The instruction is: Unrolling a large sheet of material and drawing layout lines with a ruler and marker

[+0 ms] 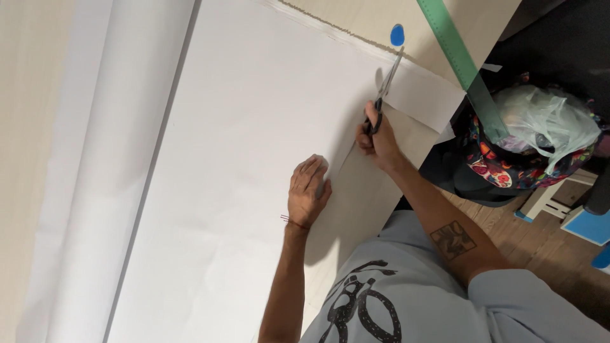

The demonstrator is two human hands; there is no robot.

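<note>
Head view looks down on a pale table (25, 127) covered by a wide white sheet (241, 159). Right hand (380, 141) has its fingers clamped through the dark handles of scissors (383, 89), blades slightly parted in the sheet's right edge. Left hand (308, 190) lies flat on the sheet just beside the cut, fingers close together. A blue chalk (397, 35) and green ruler (460, 60) lie near the table corner, above a floral bag (508, 168) on the floor
</note>
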